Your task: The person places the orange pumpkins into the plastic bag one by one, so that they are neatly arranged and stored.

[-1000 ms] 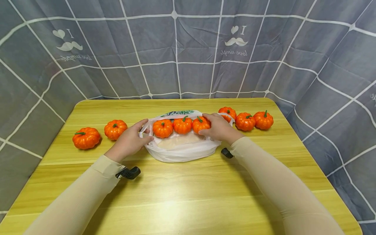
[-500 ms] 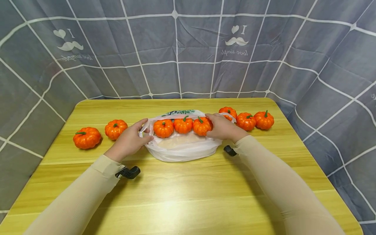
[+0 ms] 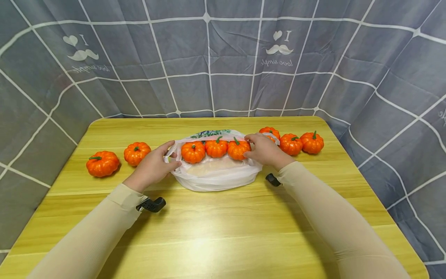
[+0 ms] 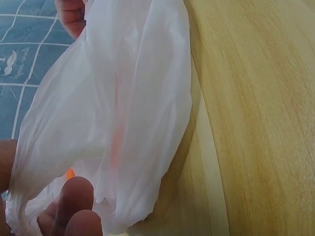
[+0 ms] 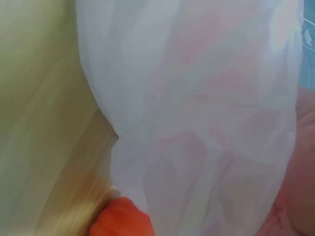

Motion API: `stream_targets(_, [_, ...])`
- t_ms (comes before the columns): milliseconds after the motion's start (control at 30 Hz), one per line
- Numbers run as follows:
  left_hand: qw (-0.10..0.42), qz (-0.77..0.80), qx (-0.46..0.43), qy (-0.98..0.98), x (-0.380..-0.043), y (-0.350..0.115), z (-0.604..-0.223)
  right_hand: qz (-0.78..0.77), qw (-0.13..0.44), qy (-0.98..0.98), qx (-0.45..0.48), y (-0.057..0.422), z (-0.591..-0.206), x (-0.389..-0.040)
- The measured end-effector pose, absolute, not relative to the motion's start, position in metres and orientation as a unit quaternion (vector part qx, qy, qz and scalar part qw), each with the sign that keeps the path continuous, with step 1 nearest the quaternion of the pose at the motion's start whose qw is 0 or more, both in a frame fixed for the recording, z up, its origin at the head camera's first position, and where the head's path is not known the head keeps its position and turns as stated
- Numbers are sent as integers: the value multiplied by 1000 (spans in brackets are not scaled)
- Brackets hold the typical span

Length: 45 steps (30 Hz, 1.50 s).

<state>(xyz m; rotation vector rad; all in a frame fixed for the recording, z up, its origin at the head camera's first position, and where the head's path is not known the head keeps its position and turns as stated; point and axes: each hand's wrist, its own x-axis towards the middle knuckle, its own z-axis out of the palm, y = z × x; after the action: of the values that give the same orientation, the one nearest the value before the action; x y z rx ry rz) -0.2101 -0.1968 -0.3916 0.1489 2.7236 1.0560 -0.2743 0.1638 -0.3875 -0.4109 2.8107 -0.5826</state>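
Observation:
A white plastic bag (image 3: pixel 217 182) with a green print lies mid-table, its mouth facing up. Three small orange pumpkins sit in a row in that mouth: a left pumpkin (image 3: pixel 192 152), a middle pumpkin (image 3: pixel 216 147) and a right pumpkin (image 3: pixel 238 150). My left hand (image 3: pixel 153 166) grips the bag's left side; in the left wrist view the thin plastic (image 4: pixel 138 98) hangs from between thumb and fingers. My right hand (image 3: pixel 266 150) holds the bag's right side, thumb close against the right pumpkin. Bag film (image 5: pixel 197 98) hides much of that hand in the right wrist view.
Two more pumpkins stand left of the bag, one at the far left (image 3: pixel 102 164) and one by my left wrist (image 3: pixel 137 154). Three others cluster at right: a back one (image 3: pixel 269 132), a middle one (image 3: pixel 291 144) and an outer one (image 3: pixel 312 143). Grey curtain (image 3: pixel 230 58) surrounds the wooden table (image 3: pixel 216 240).
My right hand has slid a little to the right, its thumb drawing back from over the right pumpkin to its side. My left hand has stayed on the bag.

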Motion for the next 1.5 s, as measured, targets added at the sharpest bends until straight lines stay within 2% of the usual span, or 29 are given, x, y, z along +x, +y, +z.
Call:
stream_targets(700, [103,355,53,928,-209,-195,-391,-221,85,962,-138,162,-381,-265])
stream_targets(867, [101,362,56,925,-208,-194,-389,-245,56,954,-164,165,-364,-252])
stream_targets(967, [102,359,55,926,-207,-194,-388,-282,17,942,-182,170,-350,-244])
stream_targets(1067, [104,355,56,928,-206,-194,-387,-307,-36,931,-196,181,-339,-240])
stream_targets(1200, [100,352,63,928,-206,-194,-388,-304,-73,934,-171,205,-328,-242])
stream_targets(1367, [93,336,77,934,-207,-195,-388,-285,-76,949,-112,240,-327,-252])
stream_targets(1500, [97,323,85,938,-207,-195,-388,-265,-51,960,-70,267,-335,-259])
